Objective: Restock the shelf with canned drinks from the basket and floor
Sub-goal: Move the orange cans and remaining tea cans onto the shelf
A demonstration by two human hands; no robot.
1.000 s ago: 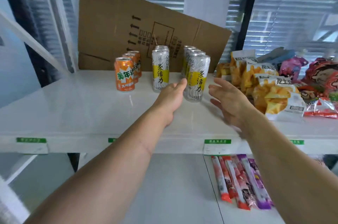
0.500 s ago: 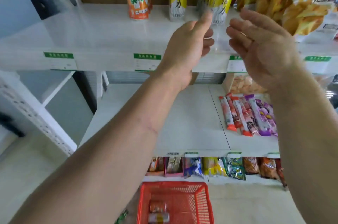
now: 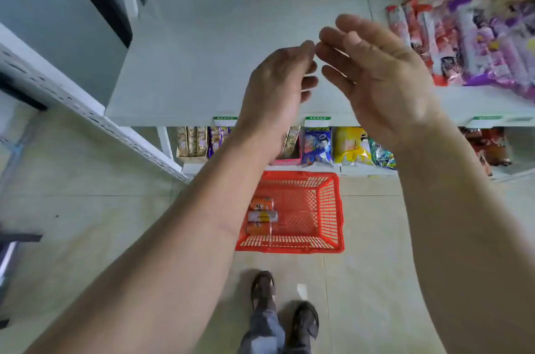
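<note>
Three cans [image 3: 262, 216] lying on their sides at the left end of the basket [image 3: 333, 209], long axes left-right, stacked front to back. Both grips empty, fingers loosely spread, held well above the basket; left hand [image 3: 278, 87] nearer the cans than right hand [image 3: 376, 75]

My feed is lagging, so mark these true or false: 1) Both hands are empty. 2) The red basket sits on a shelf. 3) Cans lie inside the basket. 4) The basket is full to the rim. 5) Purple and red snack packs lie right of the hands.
1) Left hand and right hand hold nothing: true.
2) The red basket sits on a shelf: false, it stands on the floor below the shelves.
3) Cans lie inside it: true, on their sides.
4) Basket full: false, mostly bare mesh shows.
5) Snack packs lie right of the hands: true.
</note>
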